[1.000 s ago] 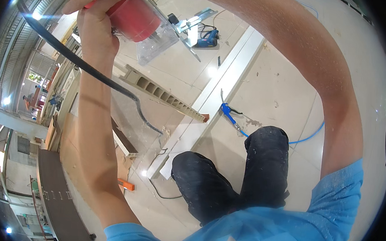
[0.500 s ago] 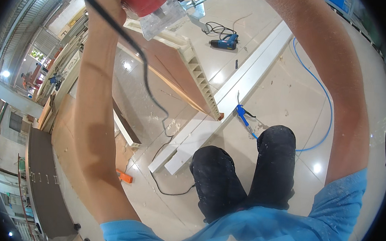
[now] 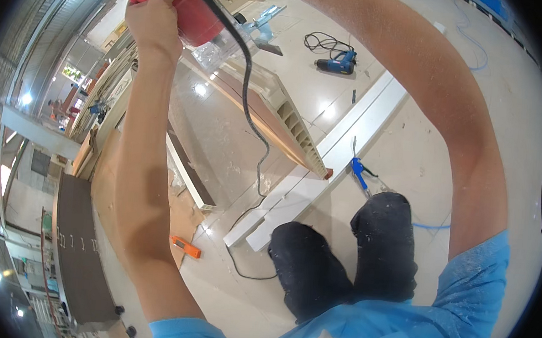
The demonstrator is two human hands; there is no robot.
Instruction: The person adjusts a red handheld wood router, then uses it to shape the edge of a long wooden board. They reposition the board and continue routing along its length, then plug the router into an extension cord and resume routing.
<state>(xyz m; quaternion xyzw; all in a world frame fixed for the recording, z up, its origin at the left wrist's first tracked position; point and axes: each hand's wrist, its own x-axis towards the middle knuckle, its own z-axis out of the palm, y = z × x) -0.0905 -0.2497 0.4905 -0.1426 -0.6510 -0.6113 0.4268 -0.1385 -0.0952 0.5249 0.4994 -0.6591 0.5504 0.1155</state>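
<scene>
Workshop floor (image 3: 411,147) lies below as both hands (image 3: 152,19) clamp the red router (image 3: 187,12), probably heavy and rigid, best gripped around its body.

Person wearing bright blue short-sleeved shirt (image 3: 462,308), fabric showing pale dusty specks. Sleeves ending above elbows, forearms bare. Wearing dark, nearly black trousers (image 3: 352,262), cloth showing light dust flecks at knees. No gloves showing, no wristwear showing.

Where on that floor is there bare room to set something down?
Bare floor lies right of the long white board, below the blue drill. It is crowded left of the board: black cord, ribbed panel, orange tool.
</scene>
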